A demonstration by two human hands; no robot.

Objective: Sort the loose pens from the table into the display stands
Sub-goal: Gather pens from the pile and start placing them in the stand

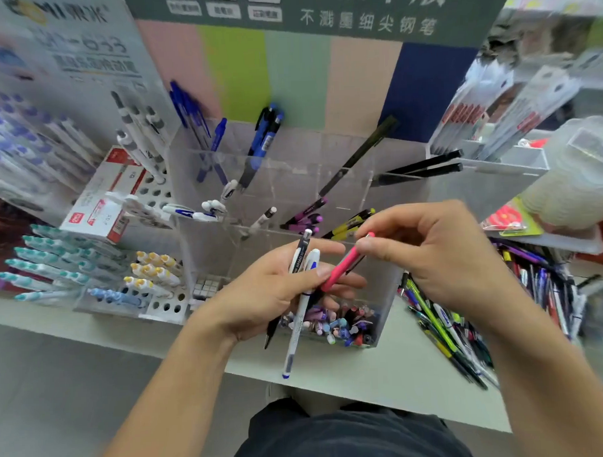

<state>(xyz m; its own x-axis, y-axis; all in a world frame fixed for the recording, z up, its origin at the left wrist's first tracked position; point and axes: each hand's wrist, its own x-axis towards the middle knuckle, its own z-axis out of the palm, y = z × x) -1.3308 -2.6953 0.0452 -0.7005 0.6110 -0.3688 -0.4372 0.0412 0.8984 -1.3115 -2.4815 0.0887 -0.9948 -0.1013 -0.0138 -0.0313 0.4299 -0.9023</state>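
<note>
Above the bench (366,373), left hand (278,290) grips two pens (298,317); right fingers (372,244) pinch the pink pen (342,264) at its 1 o'clock end.

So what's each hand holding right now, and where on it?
The left hand grips a white pen and a dark pen around their middles. The right hand pinches the pink pen at its upper end.

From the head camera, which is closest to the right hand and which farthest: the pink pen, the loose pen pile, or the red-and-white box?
1. Pink pen: pinched in the right hand fingers.
2. Loose pen pile: on the table, just below that hand.
3. Red-and-white box: far left, on the display stand.
</note>
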